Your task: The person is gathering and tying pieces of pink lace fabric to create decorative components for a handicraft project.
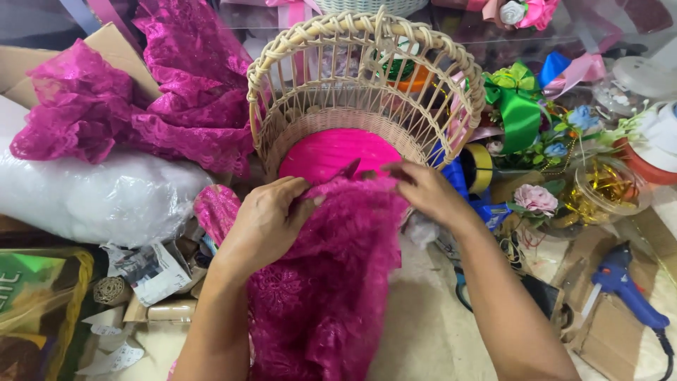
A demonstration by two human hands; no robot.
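A round wicker basket (367, 42) stands in the middle with a bright pink satin lining (331, 152) inside. A sheet of magenta lace fabric (324, 282) hangs over its near rim toward me. My left hand (264, 222) pinches the lace's upper edge at the basket's rim. My right hand (427, 190) grips the same edge a little to the right.
More magenta lace (155, 99) is piled at the back left on a cardboard box (106, 46). A white stuffing bag (99, 197) lies at left. Ribbons (518, 113), artificial flowers (536, 197) and a jar of gold trim (599, 187) crowd the right. A blue glue gun (627, 289) lies at right front.
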